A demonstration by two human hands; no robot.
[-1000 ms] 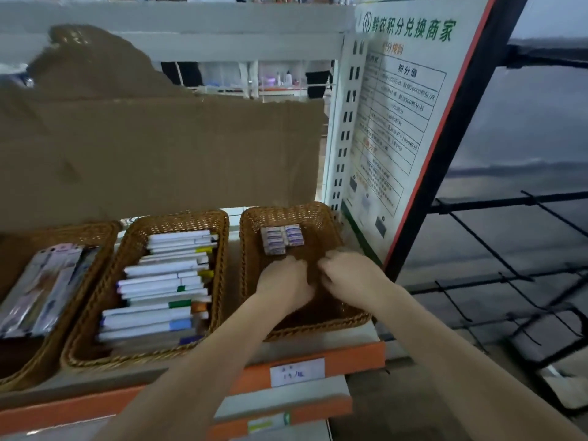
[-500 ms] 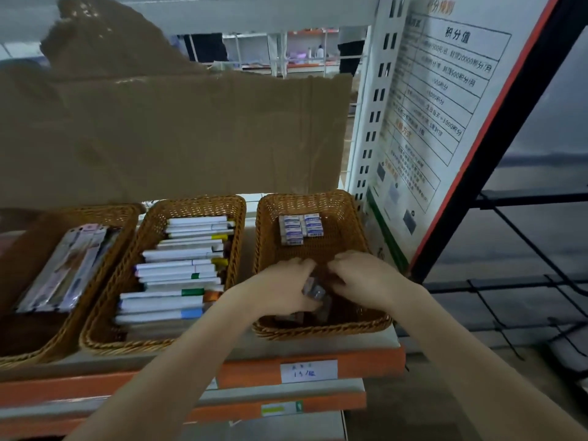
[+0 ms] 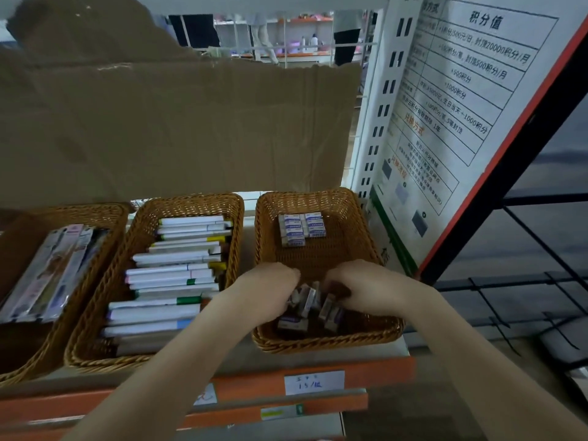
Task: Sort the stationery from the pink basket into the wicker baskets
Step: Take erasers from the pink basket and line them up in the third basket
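Far left, a wicker basket [image 3: 105, 218] of flat packets [image 3: 51, 275]. Next one [image 3: 191, 202] is stacked with pens [image 3: 171, 275]. Right basket [image 3: 324, 342]: erasers [image 3: 300, 229] lined up neatly at the back, a loose heap [image 3: 313, 308] at the front. My left hand [image 3: 270, 289] is curled over that heap, my right hand [image 3: 359, 286] too, fingers bent down among the loose erasers, whether gripping any I can't tell. All on the orange-edged shelf [image 3: 381, 367].

Head camera, close above a shop shelf

The single wide-angle view looked forward and down from the person's head, near enough that both forearms entered from the bottom edge; it faced the shelf [image 3: 318, 366] and the wicker baskets [image 3: 324, 340], while the aisle behind showed only dimly, perhaps through the racking.
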